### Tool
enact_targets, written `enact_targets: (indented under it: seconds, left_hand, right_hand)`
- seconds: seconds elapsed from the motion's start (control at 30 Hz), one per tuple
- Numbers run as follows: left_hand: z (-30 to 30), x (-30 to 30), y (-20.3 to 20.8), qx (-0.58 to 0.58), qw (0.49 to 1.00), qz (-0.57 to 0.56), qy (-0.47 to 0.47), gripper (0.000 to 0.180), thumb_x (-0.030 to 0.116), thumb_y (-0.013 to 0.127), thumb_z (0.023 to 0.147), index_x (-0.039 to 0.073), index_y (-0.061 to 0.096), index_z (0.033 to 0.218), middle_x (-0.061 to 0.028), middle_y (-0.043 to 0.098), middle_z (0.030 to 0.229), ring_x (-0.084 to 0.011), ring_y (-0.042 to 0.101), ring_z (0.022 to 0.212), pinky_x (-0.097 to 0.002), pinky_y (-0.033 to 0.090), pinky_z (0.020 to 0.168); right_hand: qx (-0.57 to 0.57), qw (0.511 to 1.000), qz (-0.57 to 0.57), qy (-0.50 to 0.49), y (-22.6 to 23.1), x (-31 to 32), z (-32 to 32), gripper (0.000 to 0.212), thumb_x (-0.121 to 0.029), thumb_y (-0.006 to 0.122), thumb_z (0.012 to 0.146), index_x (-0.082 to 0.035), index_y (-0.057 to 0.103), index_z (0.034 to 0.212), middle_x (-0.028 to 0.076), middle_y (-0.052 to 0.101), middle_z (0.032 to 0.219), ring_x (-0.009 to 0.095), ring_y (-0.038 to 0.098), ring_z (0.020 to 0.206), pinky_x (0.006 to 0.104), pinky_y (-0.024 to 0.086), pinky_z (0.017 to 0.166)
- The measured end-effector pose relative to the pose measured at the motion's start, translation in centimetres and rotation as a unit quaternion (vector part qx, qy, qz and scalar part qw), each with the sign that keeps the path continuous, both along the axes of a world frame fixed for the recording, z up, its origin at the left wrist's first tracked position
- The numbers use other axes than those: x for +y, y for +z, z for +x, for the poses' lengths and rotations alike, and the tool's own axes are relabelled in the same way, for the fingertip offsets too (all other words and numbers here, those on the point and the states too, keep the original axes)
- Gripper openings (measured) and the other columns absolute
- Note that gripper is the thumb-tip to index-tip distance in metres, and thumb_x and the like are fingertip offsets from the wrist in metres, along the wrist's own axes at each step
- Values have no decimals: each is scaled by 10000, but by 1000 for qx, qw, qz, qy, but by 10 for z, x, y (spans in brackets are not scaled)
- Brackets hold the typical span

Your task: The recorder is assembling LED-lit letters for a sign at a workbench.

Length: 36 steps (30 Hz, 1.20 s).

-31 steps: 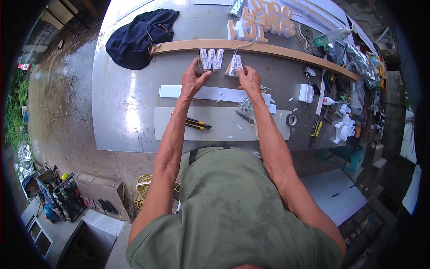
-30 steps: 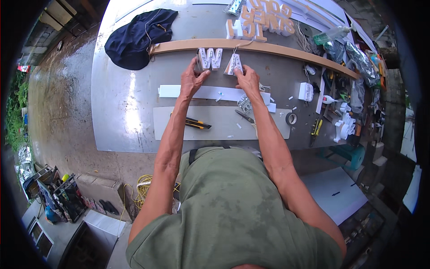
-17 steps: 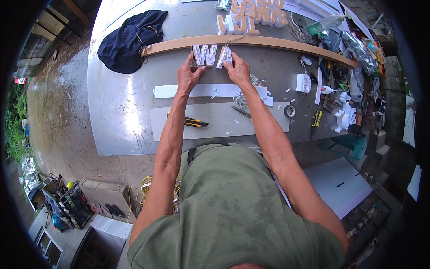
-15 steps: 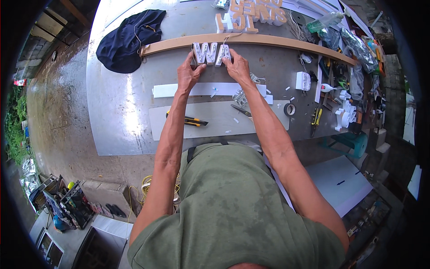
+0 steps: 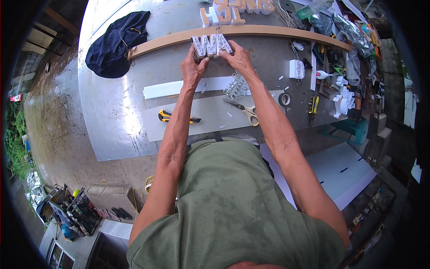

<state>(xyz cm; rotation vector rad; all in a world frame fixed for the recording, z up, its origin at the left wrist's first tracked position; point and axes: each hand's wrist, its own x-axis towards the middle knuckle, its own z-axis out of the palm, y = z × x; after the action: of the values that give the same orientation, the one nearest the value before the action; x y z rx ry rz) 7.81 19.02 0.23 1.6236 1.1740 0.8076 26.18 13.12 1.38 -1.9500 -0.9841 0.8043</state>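
Two white channel letters with small modules inside stand side by side against a long wooden strip point(image 5: 179, 37). My left hand point(image 5: 194, 69) grips the left, W-shaped letter point(image 5: 204, 46), its fingers along the outer side and its thumb at the near edge. Around the A-shaped letter point(image 5: 223, 44) on the right, my right hand point(image 5: 238, 59) is closed, with the thumb at its lower part. The two letters sit very close together; whether they touch is hard to tell. A thin wire rises from the A-shaped letter over the strip.
Nearer me lie a white strip point(image 5: 156, 91), a bundle of wired modules point(image 5: 235, 85), scissors point(image 5: 248, 113), a yellow cutter point(image 5: 165, 115) and black tape point(image 5: 284, 99). Brown-faced letters point(image 5: 224, 17) stand beyond the wooden strip. Dark cloth point(image 5: 114, 47) lies left; tools and a white letter point(image 5: 296, 69) lie right.
The A-shaped letter has come closer to the W-shaped one, narrowing the gap between them. Both hands keep their hold. The whole view has shifted slightly.
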Motion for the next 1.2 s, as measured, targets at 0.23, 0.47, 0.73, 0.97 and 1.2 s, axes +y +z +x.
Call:
enact_targets:
  seconds: [0.23, 0.47, 0.73, 0.97, 1.2]
  left_hand:
    - [2, 3, -3, 63, 998, 28, -5, 564, 178, 799, 811, 147, 614, 1343, -113, 763, 976, -172, 729, 803, -326, 569, 762]
    - [-4, 3, 2, 70, 997, 41, -15, 526, 171, 796, 815, 141, 636, 1315, -109, 762, 955, -164, 726, 797, -318, 564, 763]
    - [-17, -1, 9, 74, 995, -52, -42, 588, 221, 818, 812, 88, 596, 1341, -160, 750, 1028, -202, 741, 858, -325, 570, 787]
    - [-64, -11, 26, 125, 964, 232, 36, 682, 187, 840, 784, -1, 530, 1362, -199, 688, 1181, -305, 690, 1013, -384, 562, 862]
    - [-123, -75, 51, 93, 995, -25, 16, 299, 156, 705, 935, 2, 684, 1190, -73, 745, 917, -122, 681, 798, -264, 542, 701]
  right_hand:
    - [-187, 981, 50, 34, -8, -7, -11, 328, -174, 747, 787, 36, 635, 1013, 264, 660, 903, 436, 657, 895, 483, 523, 814]
    - [-252, 967, 45, -19, -13, -6, -8, 209, -168, 679, 803, 41, 677, 810, 257, 672, 794, 428, 675, 785, 482, 540, 714]
    - [-258, 964, 20, -61, -4, -7, -8, 235, -196, 673, 786, 32, 695, 738, 256, 676, 742, 409, 687, 716, 468, 545, 671]
    - [-275, 961, 0, -16, 18, -17, 5, 238, -196, 708, 816, 41, 701, 826, 254, 680, 792, 383, 690, 731, 433, 550, 672]
    - [-208, 967, 117, -90, 82, -115, 13, 176, -100, 673, 868, 0, 705, 1010, 149, 667, 867, 322, 681, 717, 391, 546, 702]
